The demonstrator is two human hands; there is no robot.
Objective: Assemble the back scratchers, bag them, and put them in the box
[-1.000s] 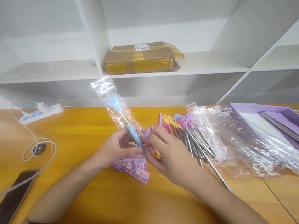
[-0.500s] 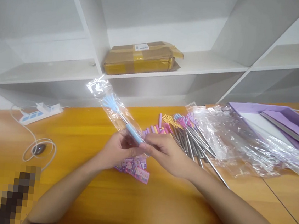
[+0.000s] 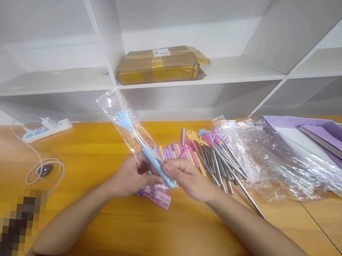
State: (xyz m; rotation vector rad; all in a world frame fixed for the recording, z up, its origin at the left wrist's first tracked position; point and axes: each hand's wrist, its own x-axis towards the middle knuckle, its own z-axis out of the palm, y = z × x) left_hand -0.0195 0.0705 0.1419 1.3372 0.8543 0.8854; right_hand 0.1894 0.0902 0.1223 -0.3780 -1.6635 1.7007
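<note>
Holding a blue back scratcher (image 3: 158, 167) in a clear bag (image 3: 108, 100) above the middle of the counter (image 3: 207, 246), both hands are at its handle; the left hand (image 3: 131, 176) grasps it from the left, thumb in front, and the right hand (image 3: 192, 177) pinches near its lower end; the head points far left. This one looks assembled, with head, rod and handle joined, and at least mostly bagged; whether the near end is sealed, I cannot tell. Much appears left loose: metal rods (image 3: 225, 162) with hand-shaped heads lie to the right, the ends that show bare of handles; coloured tubes (image 3: 175, 149) lie just left of them; printed cards (image 3: 161, 200) sit beneath the hands; more clear bags (image 3: 248, 144) spread farther right, beside a purple box (image 3: 296, 121).
</note>
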